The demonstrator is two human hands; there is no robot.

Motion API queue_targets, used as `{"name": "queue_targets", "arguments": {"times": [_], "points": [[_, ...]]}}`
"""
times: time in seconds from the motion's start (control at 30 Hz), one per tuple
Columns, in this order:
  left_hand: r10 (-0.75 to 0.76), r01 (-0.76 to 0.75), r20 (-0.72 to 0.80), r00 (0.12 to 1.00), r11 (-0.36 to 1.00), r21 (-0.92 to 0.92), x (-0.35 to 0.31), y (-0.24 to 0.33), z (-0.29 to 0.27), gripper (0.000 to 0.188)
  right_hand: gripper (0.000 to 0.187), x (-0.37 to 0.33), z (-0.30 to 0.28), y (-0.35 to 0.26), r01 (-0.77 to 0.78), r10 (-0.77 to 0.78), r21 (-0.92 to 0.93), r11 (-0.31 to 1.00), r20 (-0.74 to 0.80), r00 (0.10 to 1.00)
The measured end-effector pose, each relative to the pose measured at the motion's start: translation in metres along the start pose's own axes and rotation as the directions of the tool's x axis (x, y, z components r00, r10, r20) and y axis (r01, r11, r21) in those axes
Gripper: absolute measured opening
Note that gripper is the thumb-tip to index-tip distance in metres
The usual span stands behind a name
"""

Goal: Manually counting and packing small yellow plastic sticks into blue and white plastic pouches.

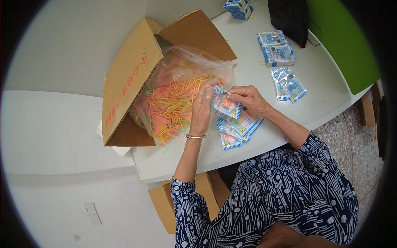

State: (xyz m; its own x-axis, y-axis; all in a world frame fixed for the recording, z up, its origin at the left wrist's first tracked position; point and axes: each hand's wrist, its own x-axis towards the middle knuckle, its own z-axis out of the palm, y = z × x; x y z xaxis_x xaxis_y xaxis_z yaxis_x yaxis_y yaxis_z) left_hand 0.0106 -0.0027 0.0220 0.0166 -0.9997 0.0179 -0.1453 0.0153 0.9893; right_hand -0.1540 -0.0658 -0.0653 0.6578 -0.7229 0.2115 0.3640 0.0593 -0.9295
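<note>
While the left hand (pixel 201 111) holds one end and the right hand (pixel 249 99) pinches an edge, the blue-striped sachet (pixel 226 106) between them seems light and slippery, best gripped by its margins.

I see my left forearm (pixel 189 159) reaching steeply up, the left hand (pixel 200 109) nearly upright with its fingers (pixel 209 86) bent. My right forearm (pixel 289 129) slants in from the right, the right hand (pixel 249 98) pinching close by.
</note>
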Motion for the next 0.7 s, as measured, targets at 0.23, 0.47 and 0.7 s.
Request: {"name": "queue_targets", "arguments": {"times": [0.23,0.47,0.7], "points": [[0.05,-0.034,-0.282,0.958,0.998,0.062,0.016,0.01,-0.035,0.048,0.022,-0.001,0.0,-0.002,-0.055,0.064,0.094,0.994,-0.094,0.994],[0.067,-0.062,-0.029,0.997,0.986,0.157,0.002,-0.017,-0.021,0.046,0.024,0.0,0.001,0.001,-0.044,0.057,0.098,0.994,-0.131,0.99],[0.109,-0.097,-0.126,0.986,0.99,0.097,-0.007,-0.016,0.009,0.035,0.028,-0.001,0.005,-0.006,-0.054,0.078,0.252,0.966,-0.084,0.993]]}}
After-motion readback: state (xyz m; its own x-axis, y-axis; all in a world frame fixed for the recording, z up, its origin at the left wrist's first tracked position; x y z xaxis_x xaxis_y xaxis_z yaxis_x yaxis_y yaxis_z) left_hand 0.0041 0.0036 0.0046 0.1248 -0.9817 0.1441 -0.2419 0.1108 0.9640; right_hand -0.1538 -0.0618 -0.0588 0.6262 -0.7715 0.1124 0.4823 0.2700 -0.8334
